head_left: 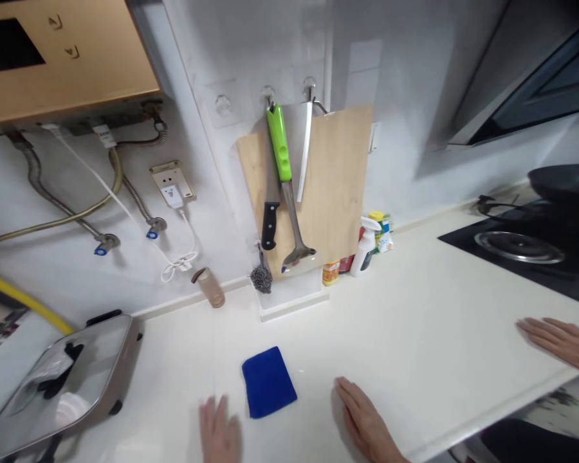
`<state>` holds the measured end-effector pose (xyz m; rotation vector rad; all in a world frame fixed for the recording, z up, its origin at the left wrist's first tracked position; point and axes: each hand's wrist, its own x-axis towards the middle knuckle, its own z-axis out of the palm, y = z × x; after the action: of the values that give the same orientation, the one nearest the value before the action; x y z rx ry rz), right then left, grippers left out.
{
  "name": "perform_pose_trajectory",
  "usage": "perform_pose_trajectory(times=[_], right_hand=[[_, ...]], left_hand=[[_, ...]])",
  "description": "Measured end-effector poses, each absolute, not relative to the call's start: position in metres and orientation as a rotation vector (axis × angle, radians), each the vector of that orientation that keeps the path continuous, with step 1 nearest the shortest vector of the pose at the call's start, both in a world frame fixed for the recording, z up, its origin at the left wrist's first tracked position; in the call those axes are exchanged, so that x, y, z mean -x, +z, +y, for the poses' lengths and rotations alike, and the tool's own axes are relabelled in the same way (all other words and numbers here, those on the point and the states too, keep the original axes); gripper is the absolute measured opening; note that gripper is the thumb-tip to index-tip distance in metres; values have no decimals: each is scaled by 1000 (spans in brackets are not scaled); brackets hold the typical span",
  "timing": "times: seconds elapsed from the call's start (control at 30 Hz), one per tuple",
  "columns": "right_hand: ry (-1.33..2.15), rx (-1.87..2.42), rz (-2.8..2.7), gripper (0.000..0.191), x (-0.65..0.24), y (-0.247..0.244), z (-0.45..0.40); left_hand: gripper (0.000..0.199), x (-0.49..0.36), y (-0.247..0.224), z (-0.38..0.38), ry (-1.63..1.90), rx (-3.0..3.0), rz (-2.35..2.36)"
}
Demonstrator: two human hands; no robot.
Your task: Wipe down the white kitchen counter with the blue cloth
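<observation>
The left hand and the right hand are held well apart, fingers extended and nothing gripped. Between and just beyond them, a blue cloth is laid on the tabletop, folded flat, presumably for neatness. Right of both, another person's hand is rested, perhaps for support. Farther ahead, a green-handled utensil and a black-handled knife are hung before a wooden board, likely for easy reach.

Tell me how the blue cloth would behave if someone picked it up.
The blue cloth is probably floppy, given its soft, slightly uneven edges. It looks thin, so likely light. Lying flat on the counter, it probably won't roll or tip.
</observation>
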<state>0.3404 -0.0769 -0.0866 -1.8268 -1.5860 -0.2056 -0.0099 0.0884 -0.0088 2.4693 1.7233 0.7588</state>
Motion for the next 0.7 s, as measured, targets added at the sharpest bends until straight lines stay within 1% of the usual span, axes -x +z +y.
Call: perform_pose_trajectory(times=[0.07,0.13,0.2,0.27,0.47,0.6,0.7], right_hand=[[-208,1850,-1600,59,-341,-84,-79],[-229,1872,-1622,60,-338,-81,-79],[-261,1878,-1649,59,-335,-77,-78],[-282,1885,-1672,58,-334,-73,-77],[-289,1944,-1677,57,-335,-62,-77],[-266,1944,-1671,62,-336,-61,-79],[-318,1898,-1690,69,-338,-66,-81]], left_hand=[[57,-46,-5,95,796,-2542,1499],[52,-92,-2,98,768,-2654,1284],[51,-123,-4,100,715,-2711,1217],[50,-139,-12,103,665,-2726,1253],[58,-134,-42,98,707,-2819,1261],[61,-122,-43,102,688,-2861,1253],[60,-114,-37,120,677,-2875,1298]])
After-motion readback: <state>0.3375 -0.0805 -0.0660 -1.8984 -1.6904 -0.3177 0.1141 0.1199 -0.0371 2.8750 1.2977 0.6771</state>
